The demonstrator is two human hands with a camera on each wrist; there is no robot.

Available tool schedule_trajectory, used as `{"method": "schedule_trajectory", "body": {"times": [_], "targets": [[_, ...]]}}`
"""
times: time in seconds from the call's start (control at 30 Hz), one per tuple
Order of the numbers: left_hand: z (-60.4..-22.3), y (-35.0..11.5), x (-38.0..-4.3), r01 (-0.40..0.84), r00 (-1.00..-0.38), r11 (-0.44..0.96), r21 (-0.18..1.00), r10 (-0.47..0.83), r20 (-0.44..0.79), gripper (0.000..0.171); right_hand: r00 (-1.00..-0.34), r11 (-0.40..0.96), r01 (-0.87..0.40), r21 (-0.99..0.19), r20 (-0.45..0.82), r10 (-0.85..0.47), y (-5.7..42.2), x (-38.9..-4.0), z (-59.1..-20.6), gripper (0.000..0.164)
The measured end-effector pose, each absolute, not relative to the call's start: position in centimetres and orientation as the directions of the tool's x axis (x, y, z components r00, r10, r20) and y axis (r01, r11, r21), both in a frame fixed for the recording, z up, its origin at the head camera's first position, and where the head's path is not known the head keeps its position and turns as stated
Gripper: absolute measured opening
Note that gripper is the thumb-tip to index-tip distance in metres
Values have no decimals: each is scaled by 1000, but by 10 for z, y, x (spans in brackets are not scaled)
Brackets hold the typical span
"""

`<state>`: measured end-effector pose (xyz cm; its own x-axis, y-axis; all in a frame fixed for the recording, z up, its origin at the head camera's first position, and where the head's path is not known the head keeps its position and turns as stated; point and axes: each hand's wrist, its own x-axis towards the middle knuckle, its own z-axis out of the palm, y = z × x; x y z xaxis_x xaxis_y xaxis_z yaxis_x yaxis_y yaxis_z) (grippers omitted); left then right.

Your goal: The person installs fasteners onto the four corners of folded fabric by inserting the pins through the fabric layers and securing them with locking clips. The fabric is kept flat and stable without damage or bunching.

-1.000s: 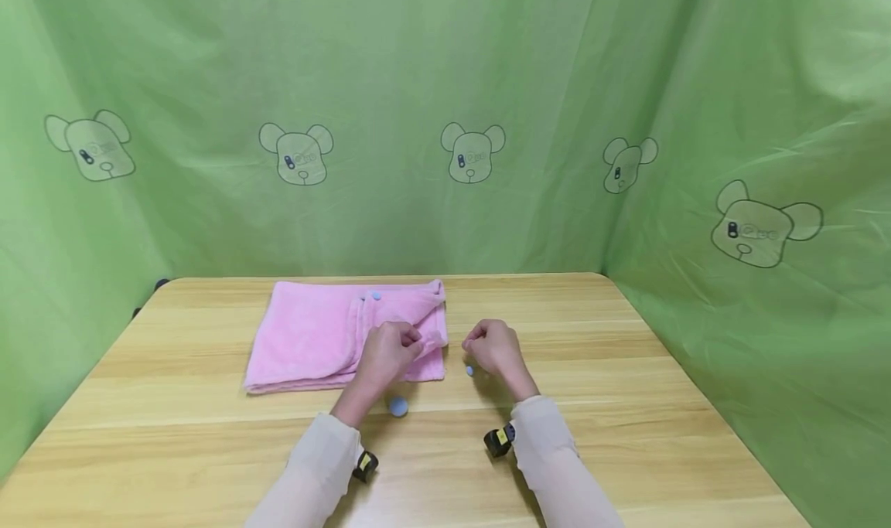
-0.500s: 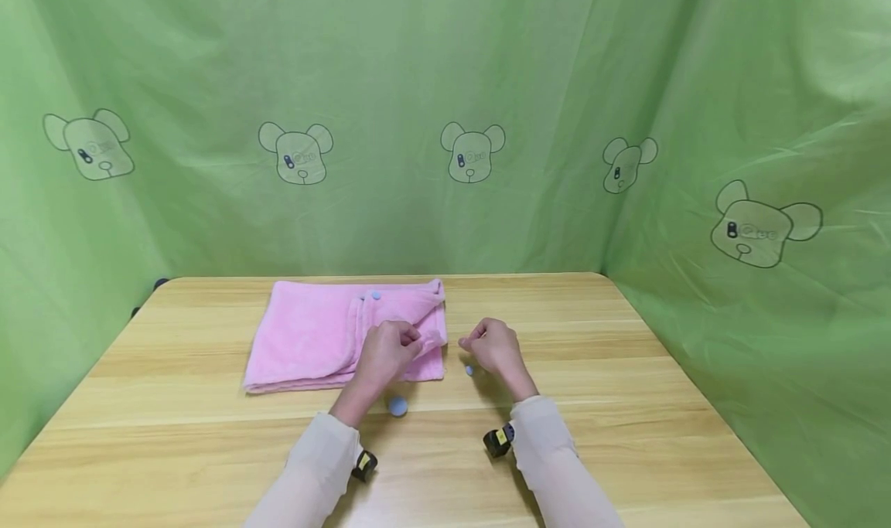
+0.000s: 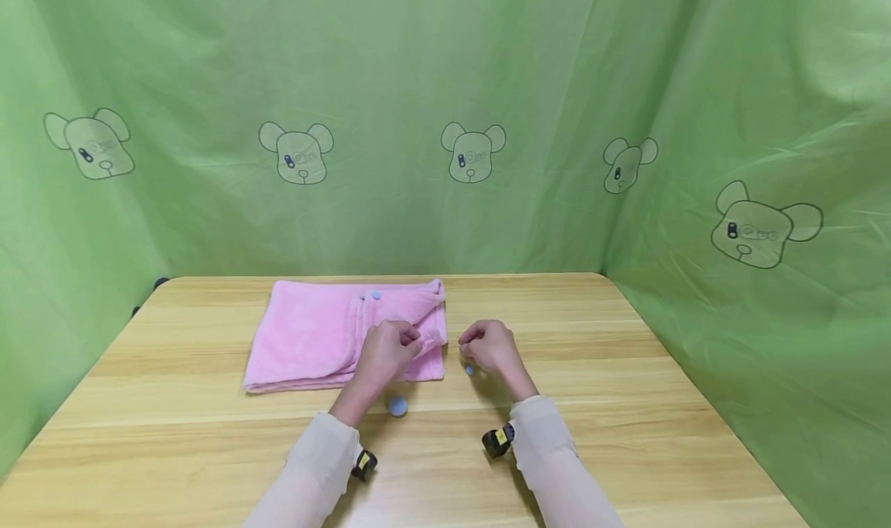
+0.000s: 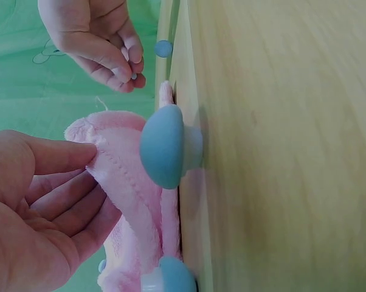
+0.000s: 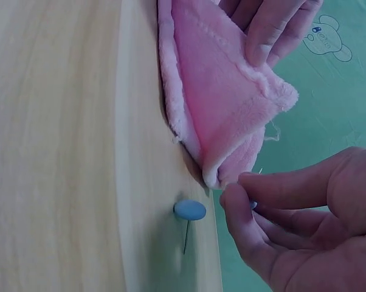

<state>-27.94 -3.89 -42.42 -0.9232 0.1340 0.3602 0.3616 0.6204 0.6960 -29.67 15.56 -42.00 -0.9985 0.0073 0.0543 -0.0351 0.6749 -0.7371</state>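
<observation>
My left hand (image 3: pixel 390 352) pinches the raised corner of a folded, plush pink blanket (image 4: pixel 123 161) between thumb and fingers. To the right of that corner, my right hand (image 3: pixel 490 346) pinches a small blue-headed pin (image 5: pixel 253 205), mostly hidden by the fingers. Another blue-headed pin (image 5: pixel 189 210), its needle showing, lies on the table just below the right hand. A blue mushroom-shaped cap with a pale stem (image 4: pixel 163 147) stands beside my left wrist. The left wrist view shows a second such cap (image 4: pixel 176 275) at its lower edge.
A small blue button-like head (image 3: pixel 377 295) sits on the blanket's upper part. The wooden table (image 3: pixel 612 435) ends at a green curtain (image 3: pixel 390 219) behind and to both sides. Black wrist cameras hang below both sleeves.
The right hand's fingers have shifted slightly around the small pin, and the hand sits a touch closer to the blanket. The left hand and blanket look unmoved.
</observation>
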Motion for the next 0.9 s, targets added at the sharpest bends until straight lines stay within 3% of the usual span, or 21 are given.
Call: {"method": "schedule_trajectory", "body": {"times": [0.6,0.9], "targets": [[-425,-39,-280,360,-921,624,693,122,369,6,-998,396,10,-918,-33,-51,149,-294,-416,4],[-429,-39,-281,384,-907,626,678,121,402,7,-979,273,56,-960,-106,-173,150,-293,-414,14]]}}
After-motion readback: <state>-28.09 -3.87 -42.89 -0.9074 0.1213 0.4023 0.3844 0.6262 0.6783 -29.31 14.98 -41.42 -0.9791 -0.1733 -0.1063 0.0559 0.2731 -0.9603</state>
